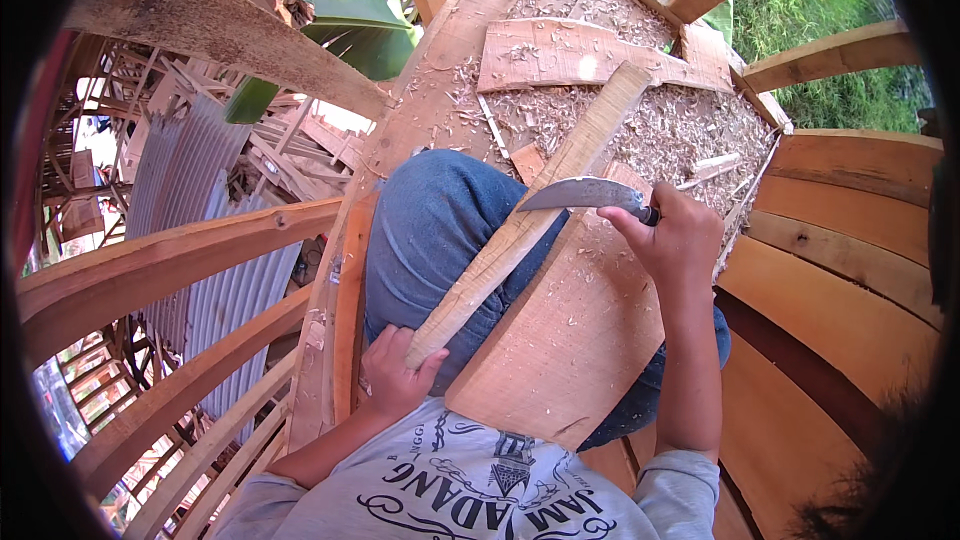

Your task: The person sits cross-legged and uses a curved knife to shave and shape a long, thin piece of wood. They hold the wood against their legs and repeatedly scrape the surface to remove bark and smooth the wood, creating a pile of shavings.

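two bare hands, one wooden strip [480, 275], one curved knife [590, 194] laid across it.
the left grip [398, 377] pinches the strip's near end; the right grip [684, 238] is closed round the knife's dark handle, thumb out toward the blade. the strip slants from the left grip over a leg in blue jeans [430, 220], its far end reaching out over the wood shavings [680, 135], while a broad board [560, 360] lies over the other leg. to shave well, i judge, the left grip should pin the strip so it cannot roll, the blade should sit at a low angle, and strokes should run away from that grip, light and even. the leg beneath makes a slip the main risk; which edge is sharp i cannot tell.
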### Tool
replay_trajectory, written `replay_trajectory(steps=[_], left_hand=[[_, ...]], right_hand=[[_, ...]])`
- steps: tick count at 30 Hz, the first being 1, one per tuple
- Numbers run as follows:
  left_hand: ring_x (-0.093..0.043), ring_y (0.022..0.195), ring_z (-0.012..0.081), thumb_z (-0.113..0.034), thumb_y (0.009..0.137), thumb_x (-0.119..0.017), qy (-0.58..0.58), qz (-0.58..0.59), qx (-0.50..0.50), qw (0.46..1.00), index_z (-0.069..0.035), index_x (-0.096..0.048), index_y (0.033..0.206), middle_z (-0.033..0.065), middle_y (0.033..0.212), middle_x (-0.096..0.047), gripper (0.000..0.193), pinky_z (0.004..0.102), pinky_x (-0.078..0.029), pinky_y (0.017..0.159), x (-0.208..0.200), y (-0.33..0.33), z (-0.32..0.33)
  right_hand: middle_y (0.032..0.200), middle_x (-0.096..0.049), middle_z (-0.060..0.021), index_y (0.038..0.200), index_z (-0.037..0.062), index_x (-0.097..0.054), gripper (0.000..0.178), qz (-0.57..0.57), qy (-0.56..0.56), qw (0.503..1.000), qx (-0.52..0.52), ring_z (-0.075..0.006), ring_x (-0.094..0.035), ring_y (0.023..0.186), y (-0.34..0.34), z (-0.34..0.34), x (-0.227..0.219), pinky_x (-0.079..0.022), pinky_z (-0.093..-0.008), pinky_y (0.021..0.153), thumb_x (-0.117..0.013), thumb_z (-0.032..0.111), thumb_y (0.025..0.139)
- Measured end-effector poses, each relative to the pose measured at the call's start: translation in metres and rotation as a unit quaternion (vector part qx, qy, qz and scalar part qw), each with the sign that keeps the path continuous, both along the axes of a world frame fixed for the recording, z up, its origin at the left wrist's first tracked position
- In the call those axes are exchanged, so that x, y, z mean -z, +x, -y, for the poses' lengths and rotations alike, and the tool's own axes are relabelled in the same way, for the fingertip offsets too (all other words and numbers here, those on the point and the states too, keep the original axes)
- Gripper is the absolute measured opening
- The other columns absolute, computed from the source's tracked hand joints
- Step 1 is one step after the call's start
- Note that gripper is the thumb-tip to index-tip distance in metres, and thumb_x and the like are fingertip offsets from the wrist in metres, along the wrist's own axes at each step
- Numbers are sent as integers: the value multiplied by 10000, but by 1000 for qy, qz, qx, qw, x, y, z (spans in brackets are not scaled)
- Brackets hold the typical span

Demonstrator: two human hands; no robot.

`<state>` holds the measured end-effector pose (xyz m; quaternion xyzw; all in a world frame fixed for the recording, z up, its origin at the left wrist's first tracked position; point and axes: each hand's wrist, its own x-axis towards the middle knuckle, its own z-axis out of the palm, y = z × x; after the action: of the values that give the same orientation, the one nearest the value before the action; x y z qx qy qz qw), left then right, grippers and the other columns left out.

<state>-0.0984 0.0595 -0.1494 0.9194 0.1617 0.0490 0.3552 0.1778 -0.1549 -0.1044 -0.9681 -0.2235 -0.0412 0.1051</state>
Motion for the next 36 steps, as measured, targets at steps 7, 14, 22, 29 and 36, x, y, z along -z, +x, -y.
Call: replay_trajectory(steps=[7, 14, 22, 29, 36], left_hand=[[-490, 593, 316, -310, 736, -734, 3, -10, -7, 1000, -19, -507, 785, 129, 670, -462, 373, 400, -374, 508, -1, -3, 1], [-487, 587, 327, -311, 737, -734, -13, -10, -3, 1000, -13, -484, 765, 142, 672, -449, 390, 401, -372, 514, -5, -2, 0], [-493, 598, 317, -333, 707, -747, 33, 6, 16, 999, -38, -492, 769, 116, 676, -449, 395, 407, -379, 522, 0, -1, 1], [-500, 599, 311, -345, 734, -727, 16, 0, -4, 1000, -42, -501, 765, 107, 667, -452, 379, 403, -384, 522, -7, 1, 0], [-519, 615, 304, -362, 727, -729, 28, -18, 0, 999, -46, -521, 774, 103, 669, -460, 381, 392, -401, 528, -11, 1, -3]], right_hand=[[492, -518, -128, 559, 15, -557, 719, -39, -4, 986, 163, -291, -544, 497, 45, 6, -21, -437, -401, 514, -586, 719, 701], [523, -538, -171, 645, -43, -604, 732, 0, 84, 960, 266, -316, -536, 505, 65, 51, -1, -422, -421, 529, -548, 676, 768], [455, -489, -136, 572, 0, -552, 603, -55, 53, 995, 69, -301, -504, 417, -27, 24, -38, -398, -385, 449, -660, 568, 743], [462, -504, -125, 580, 26, -573, 581, -65, -35, 997, -27, -295, -547, 452, -17, -9, -15, -426, -388, 460, -709, 583, 668], [524, -550, -154, 590, 13, -577, 682, 40, -71, 992, 91, -330, -561, 505, 48, 12, -19, -431, -430, 501, -583, 681, 729]])
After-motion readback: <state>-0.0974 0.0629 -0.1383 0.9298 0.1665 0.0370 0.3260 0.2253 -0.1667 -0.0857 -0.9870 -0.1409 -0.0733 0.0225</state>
